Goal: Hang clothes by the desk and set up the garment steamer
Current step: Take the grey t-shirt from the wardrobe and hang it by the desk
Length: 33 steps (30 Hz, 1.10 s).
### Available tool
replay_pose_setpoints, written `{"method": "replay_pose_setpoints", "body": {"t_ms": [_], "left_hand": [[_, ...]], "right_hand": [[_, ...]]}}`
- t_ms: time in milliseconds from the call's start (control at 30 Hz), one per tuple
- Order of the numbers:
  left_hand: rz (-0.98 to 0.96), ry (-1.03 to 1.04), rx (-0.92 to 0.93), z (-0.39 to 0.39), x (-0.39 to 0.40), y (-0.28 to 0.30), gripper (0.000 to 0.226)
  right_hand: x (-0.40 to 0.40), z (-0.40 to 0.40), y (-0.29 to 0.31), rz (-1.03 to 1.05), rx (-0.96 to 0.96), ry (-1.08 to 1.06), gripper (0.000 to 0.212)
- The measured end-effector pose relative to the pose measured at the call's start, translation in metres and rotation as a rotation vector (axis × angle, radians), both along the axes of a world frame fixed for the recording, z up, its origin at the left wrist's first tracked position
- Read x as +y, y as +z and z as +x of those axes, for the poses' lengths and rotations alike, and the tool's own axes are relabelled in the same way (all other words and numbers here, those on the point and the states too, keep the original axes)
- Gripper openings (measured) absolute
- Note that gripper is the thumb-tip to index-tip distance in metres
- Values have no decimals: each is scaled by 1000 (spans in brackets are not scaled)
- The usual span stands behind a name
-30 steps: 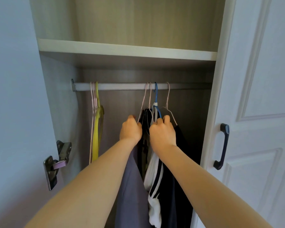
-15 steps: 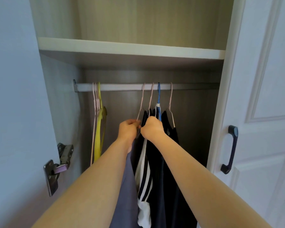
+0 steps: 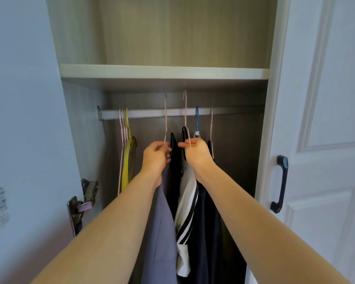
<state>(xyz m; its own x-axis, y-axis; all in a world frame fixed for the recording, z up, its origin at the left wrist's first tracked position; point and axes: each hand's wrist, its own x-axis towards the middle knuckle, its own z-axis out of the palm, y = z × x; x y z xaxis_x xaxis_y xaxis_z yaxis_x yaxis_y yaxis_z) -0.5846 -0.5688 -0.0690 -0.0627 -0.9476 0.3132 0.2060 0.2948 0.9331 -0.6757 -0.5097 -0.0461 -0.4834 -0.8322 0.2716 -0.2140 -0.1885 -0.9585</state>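
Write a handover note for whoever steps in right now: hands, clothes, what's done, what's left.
Left hand: pinches a pink wire hanger, hook lifted above the rail, grey-purple garment below.
Right hand: pinches a second pink hanger, hook also above the rail, white striped garment below.
Still on the rail: blue hanger, another pink hanger, dark clothes, empty hangers at the left.
Done: two hangers unhooked.
Left: carry them out, hang by the desk, set up the steamer; neither is in view.
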Motion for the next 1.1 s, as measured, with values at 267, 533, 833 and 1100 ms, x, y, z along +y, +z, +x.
{"method": "replay_pose_setpoints", "body": {"t_ms": [267,533,833,1100], "left_hand": [[142,-107,140,4,46,-4,20],[273,-300,213,29,139,-37,16],[330,-371,115,78,249,-77,14],[232,-457,-30,132,350,-92,20]], "right_hand": [[58,7,-19,10,48,27,25],[149,31,-47,48,70,18,22],[289,59,-72,174,176,-22,24],[411,102,-82,183,246,-21,24]]}}
